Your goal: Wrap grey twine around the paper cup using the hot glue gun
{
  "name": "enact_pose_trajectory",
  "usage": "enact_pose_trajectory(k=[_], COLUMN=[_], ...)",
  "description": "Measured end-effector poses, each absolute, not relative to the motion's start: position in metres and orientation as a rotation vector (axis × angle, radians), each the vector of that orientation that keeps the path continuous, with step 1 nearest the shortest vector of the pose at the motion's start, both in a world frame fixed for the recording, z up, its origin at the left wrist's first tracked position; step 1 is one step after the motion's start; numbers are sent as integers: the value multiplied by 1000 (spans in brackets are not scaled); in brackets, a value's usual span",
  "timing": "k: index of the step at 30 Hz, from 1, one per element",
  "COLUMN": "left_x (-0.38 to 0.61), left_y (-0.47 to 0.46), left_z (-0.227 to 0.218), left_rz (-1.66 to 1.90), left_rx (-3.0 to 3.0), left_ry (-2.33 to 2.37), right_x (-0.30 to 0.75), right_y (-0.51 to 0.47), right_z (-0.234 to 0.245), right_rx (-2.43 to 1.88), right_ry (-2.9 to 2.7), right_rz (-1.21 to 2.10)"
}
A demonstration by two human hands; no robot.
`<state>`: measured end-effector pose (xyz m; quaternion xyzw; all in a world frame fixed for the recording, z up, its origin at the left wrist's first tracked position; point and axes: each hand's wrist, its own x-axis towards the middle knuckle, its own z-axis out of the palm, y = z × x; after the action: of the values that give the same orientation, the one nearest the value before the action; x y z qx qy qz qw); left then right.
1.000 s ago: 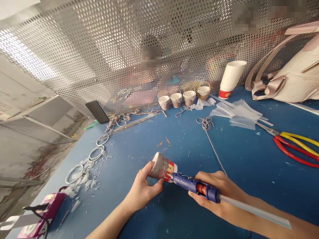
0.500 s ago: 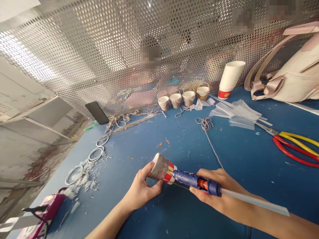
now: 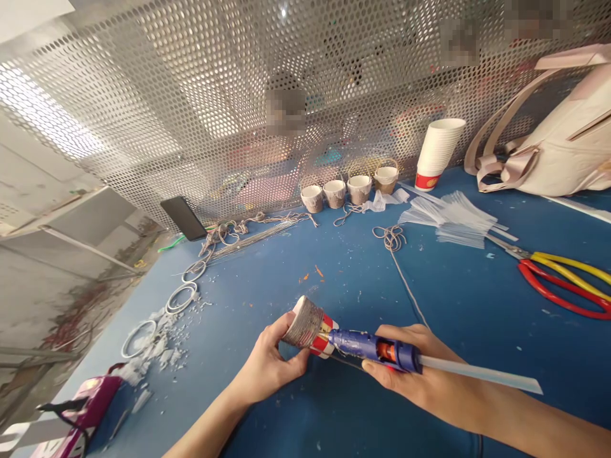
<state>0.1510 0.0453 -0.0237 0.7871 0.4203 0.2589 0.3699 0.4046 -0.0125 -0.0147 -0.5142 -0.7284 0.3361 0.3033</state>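
head view: above the blue counter, the left hand has its fingers wrapped around a string-wound paper cup lying on its side, while the right hand grips a blue glue gun whose nozzle touches the cup's red band.

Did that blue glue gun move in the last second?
Yes, slightly: the glue gun swung its rear and glue stick up-table toward the red-and-yellow scissors; its nozzle stayed at the string-wrapped paper cup.

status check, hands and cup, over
Left hand grips cup. Right hand holds glue gun, nozzle on cup. String lies just beyond right hand.
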Motion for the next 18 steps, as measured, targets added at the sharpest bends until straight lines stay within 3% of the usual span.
enact_pose_trajectory(k=[8,18], left_x=[150,157], left_y=[45,44], left_z=[-25,-23], left_rz=[657,639], left_rx=[2006,1958], left_ry=[1066,1172], right_x=[412,400], right_y=[-1,-12], right_z=[-10,-11], right_rx=[-1393,-1380], right_ry=[-1854,-1997], right_rz=[1028,889])
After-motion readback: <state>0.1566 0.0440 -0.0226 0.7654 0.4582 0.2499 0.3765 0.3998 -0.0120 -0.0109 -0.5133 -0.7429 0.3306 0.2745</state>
